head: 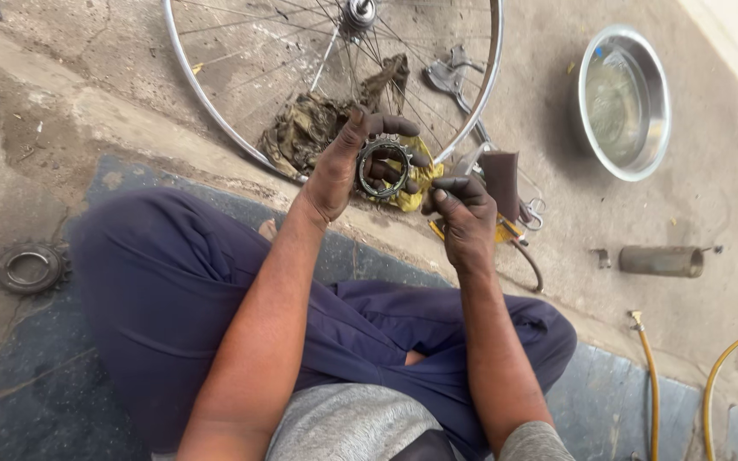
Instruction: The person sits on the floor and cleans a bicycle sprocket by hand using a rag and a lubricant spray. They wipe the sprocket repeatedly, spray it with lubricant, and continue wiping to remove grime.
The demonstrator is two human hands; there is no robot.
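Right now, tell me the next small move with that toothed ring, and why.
Probably bring the right hand back up with the yellow cloth and wipe the ring's teeth. The left hand holds the toothed ring upright and looks greasy, the cloth sits just behind it, and the right hand is closed beside it, not on the ring.

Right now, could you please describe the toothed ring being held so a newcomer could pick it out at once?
Start at the spoked bicycle wheel lying flat on the concrete, and come down to its near rim. There the left hand holds up the toothed metal ring, with a yellow cloth behind it. Unlike the similar sprocket lying on the ground by the knee, this one is raised in greasy fingers.
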